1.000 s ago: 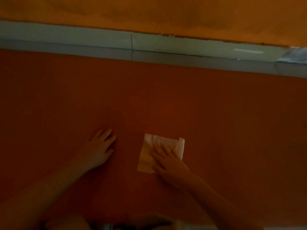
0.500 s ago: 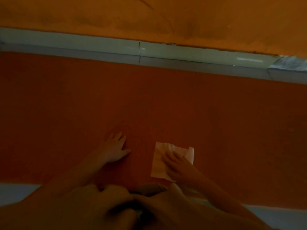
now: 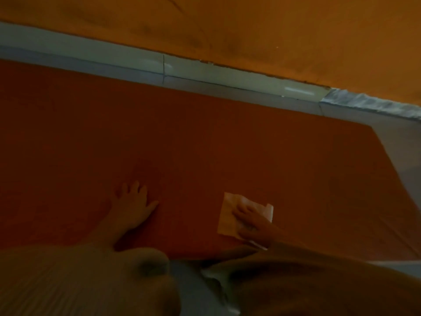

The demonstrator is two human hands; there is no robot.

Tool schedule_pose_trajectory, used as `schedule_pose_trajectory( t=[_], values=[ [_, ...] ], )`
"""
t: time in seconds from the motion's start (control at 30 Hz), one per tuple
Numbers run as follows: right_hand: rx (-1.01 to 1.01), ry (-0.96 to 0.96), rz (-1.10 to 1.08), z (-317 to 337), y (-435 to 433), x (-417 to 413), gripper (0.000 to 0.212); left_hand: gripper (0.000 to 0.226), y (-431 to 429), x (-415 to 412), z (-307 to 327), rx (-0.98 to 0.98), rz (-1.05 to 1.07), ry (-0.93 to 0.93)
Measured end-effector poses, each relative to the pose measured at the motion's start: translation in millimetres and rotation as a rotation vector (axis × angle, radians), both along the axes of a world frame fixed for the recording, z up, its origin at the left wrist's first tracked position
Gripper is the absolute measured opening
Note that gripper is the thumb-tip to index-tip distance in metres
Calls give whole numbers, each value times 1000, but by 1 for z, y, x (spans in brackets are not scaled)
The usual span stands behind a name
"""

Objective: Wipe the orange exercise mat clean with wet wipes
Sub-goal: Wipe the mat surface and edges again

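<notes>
While pressing the wipe (image 3: 228, 213), right hand (image 3: 250, 222) has moved farther from left hand (image 3: 134, 202).

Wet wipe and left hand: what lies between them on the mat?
Only bare orange mat. In the head view, nothing lies between the left hand, resting flat, and the wet wipe under the right hand.
</notes>
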State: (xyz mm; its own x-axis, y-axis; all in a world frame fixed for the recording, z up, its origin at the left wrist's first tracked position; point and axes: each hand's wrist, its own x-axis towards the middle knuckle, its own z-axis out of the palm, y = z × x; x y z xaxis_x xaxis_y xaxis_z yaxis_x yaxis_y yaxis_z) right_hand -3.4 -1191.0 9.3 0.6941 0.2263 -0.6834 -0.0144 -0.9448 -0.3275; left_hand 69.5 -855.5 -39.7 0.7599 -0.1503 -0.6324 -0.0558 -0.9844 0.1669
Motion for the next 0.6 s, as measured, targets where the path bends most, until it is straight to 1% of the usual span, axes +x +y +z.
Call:
schedule_pose_trajectory(
  t=[0.07, 0.13, 0.17, 0.23, 0.27, 0.33, 0.37, 0.43, 0.5, 0.53, 0.57, 0.6],
  values=[
    [-85, -24, -47, -14, -20, 10, 67, 70, -6, -1, -2, -12, 28, -22],
    [-146, -109, -138, -32, -24, 15, 84, 69, -13, 0, -4, -31, 38, -56],
    [-139, -142, -173, -37, -22, 13, 94, 67, -16, 1, -6, -43, 28, -80],
    [-50, -172, -96, -48, -19, 1, 113, 61, -19, 5, -10, -69, -17, -126],
    [-30, -148, -14, -50, -19, -8, 114, 59, -20, 5, -11, -85, -32, -147],
    [-8, -109, 98, -45, -29, -20, 107, 56, -20, 5, -15, -116, -21, -181],
    [3, -114, 102, -46, -37, -21, 102, 56, -19, 4, -17, -128, -11, -182],
    [25, -124, -16, -49, -53, -7, 89, 56, -19, 5, -18, -120, -17, -173],
    [-67, -137, -34, -60, -58, 23, 76, 55, -19, 9, -20, -116, -16, -194],
    [-102, -172, -50, -67, -56, 40, 77, 54, -20, 12, -21, -125, -10, -222],
    [-132, -200, -43, -69, -48, 55, 84, 53, -22, 14, -22, -136, -5, -255],
    [-145, -198, -27, -71, -38, 65, 82, 52, -24, 17, -22, -146, 1, -283]
  ],
)
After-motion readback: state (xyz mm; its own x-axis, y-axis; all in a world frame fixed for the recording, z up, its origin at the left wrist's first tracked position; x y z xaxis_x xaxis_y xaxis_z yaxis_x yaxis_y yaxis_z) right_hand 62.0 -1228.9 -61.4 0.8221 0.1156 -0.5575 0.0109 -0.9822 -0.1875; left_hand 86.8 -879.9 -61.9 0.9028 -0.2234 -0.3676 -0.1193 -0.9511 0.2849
